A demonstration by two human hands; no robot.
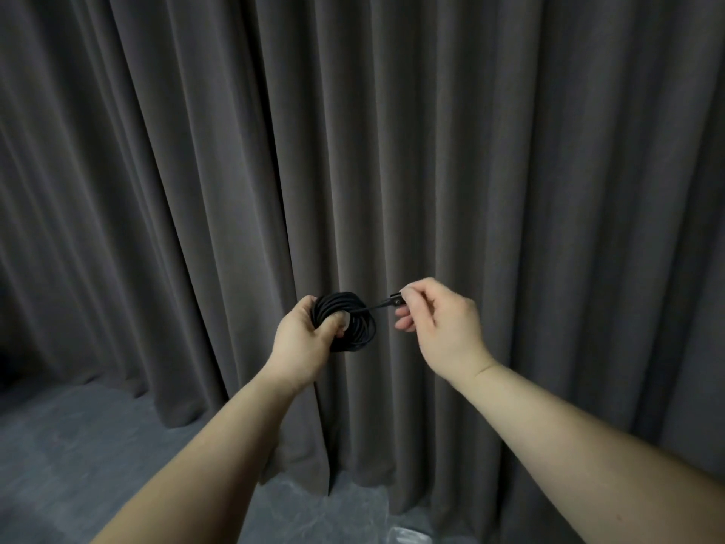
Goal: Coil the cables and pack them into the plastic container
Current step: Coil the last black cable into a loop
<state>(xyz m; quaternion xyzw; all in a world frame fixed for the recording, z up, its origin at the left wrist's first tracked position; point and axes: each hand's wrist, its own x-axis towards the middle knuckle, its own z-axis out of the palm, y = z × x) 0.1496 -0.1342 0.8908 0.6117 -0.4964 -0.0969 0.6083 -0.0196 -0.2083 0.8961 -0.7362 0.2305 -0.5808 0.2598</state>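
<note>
A black cable wound into a tight round coil (359,327) is held up in front of me at chest height. My left hand (304,339) grips the coil's left side, thumb over the loops. A short free end runs from the coil to the right. There, my right hand (439,320) pinches the cable's black plug (394,299) between thumb and forefinger. A sliver of clear plastic, maybe the container (408,535), shows on the floor at the bottom edge; most of it lies out of view.
Heavy dark grey curtains (392,151) hang right behind the hands and fill the view. Grey floor (78,445) shows at the lower left and bottom.
</note>
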